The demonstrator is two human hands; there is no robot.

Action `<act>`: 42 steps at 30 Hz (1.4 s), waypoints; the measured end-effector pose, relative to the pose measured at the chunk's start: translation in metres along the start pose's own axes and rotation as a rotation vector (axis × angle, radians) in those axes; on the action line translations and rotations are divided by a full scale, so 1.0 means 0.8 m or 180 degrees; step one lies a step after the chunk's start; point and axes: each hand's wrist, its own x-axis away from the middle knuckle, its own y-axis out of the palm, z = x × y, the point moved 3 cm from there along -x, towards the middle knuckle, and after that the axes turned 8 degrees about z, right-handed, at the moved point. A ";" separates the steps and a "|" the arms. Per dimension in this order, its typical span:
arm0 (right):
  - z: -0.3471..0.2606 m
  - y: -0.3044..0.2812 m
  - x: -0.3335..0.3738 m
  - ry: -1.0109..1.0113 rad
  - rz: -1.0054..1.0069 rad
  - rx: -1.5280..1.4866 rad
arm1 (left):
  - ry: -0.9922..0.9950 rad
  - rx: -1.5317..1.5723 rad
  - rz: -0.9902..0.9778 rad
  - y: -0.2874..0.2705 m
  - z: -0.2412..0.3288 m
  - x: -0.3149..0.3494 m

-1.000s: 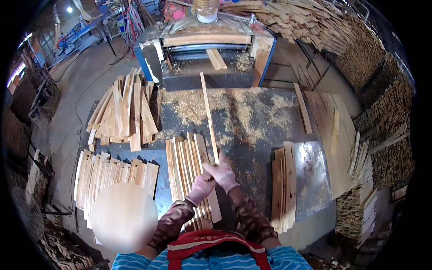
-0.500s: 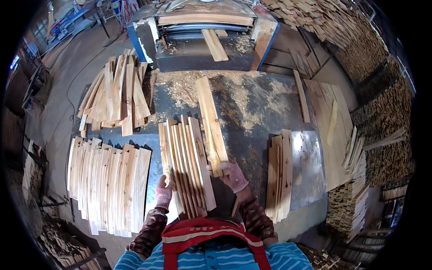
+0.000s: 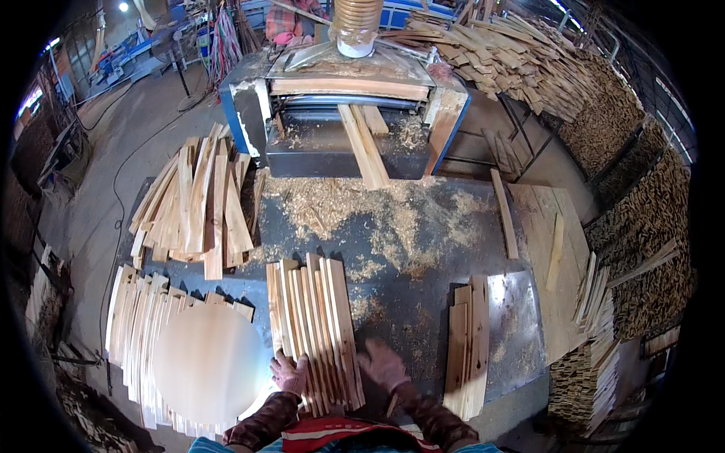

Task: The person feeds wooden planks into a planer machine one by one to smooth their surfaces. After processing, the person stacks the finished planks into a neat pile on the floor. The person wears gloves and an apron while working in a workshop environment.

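A row of wooden boards on edge [image 3: 313, 325] stands on the dark table in front of me. My left hand [image 3: 289, 374], in a pale pinkish glove, rests at the near left end of this row with its fingers spread and touching the boards. My right hand [image 3: 384, 365], also gloved, lies just beyond the row's right side, its fingers stretched out and nothing in it. It is slightly blurred, so I cannot tell whether it touches the last board. A thickness planer [image 3: 347, 140] faces me across the table, with a board [image 3: 366, 155] sticking out of its opening.
To the left stand a fanned pile of boards [image 3: 198, 200] and a long board row [image 3: 124, 332], partly covered by a blurred disc. A short stack [image 3: 468, 343] lies at right. Shavings [image 3: 325, 208] cover the table's far part. Beyond the planer is another person's checked sleeve [image 3: 285, 21].
The board my right hand held upright beside the row is out of that hand and appears to stand at the row's right end. The view has tilted up. The board at the planer sticks out farther.
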 end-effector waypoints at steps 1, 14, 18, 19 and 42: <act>-0.024 -0.039 -0.064 -0.0041 0.0341 0.0019 | -0.0079 0.0023 -0.0007 -0.005 -0.007 0.001; -0.095 -0.211 -0.445 0.0264 0.1436 0.1160 | -0.0222 -0.0156 -0.0026 0.013 -0.007 -0.006; -0.103 -0.207 -0.390 0.0358 0.1351 0.0685 | -0.0053 -0.0101 0.0102 0.018 -0.020 -0.019; -0.116 -0.200 -0.361 0.0406 0.1194 0.0495 | 0.0036 -0.0136 0.0178 0.022 -0.033 -0.025; -0.049 -0.128 -0.092 0.0256 0.0409 -0.1247 | 0.0413 0.3405 -0.2717 -0.045 0.169 0.002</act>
